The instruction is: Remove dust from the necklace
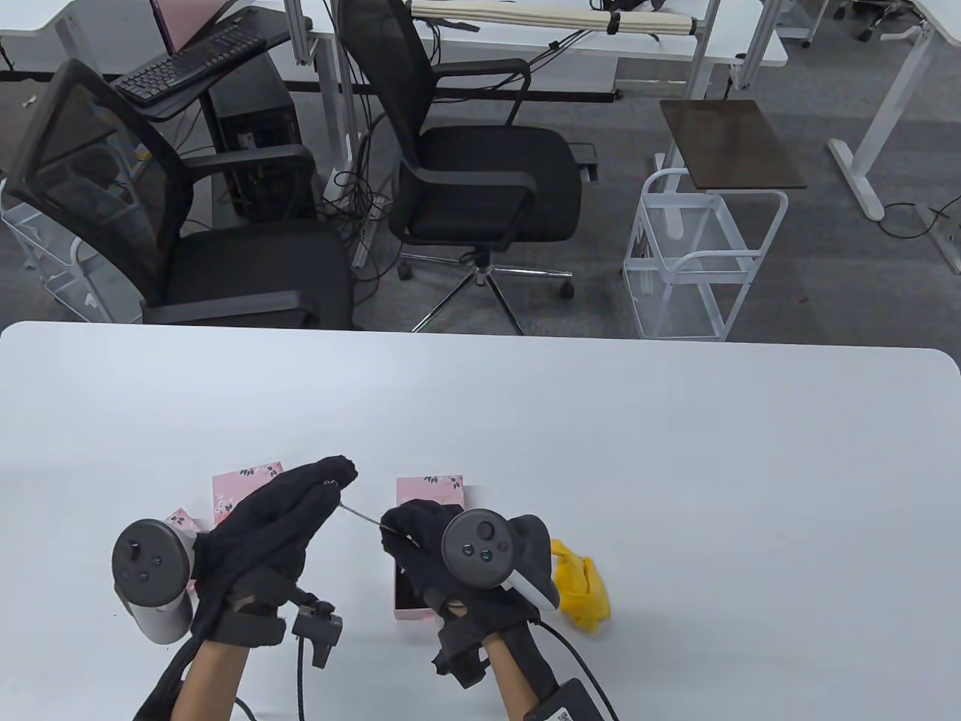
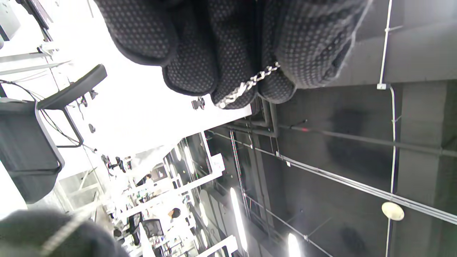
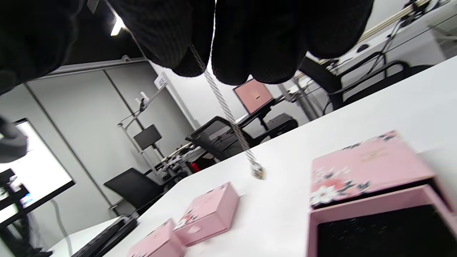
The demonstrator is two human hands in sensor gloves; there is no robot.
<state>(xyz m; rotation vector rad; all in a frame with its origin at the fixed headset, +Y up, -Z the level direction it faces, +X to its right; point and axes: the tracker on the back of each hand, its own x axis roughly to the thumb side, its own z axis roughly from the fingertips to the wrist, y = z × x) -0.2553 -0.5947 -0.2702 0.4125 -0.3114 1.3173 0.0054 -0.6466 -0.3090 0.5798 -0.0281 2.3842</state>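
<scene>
Both grips pinch the necklace (image 1: 359, 516): the left hand (image 1: 274, 526) nips one end at its fingertips (image 2: 234, 91), the right hand (image 1: 420, 537) the other, chain taut between them above the desk (image 1: 676, 466). Under the right hand lies an open pink box (image 1: 413, 601), a yellow cloth (image 1: 582, 586) beside it, more pink boxes (image 1: 240, 488) behind

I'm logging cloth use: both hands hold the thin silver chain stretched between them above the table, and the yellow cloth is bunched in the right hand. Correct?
Not quite. The crumpled yellow cloth lies on the white table, right of the right hand, as the table view shows. That hand and the left hand do pinch the thin silver chain stretched between them.
</scene>
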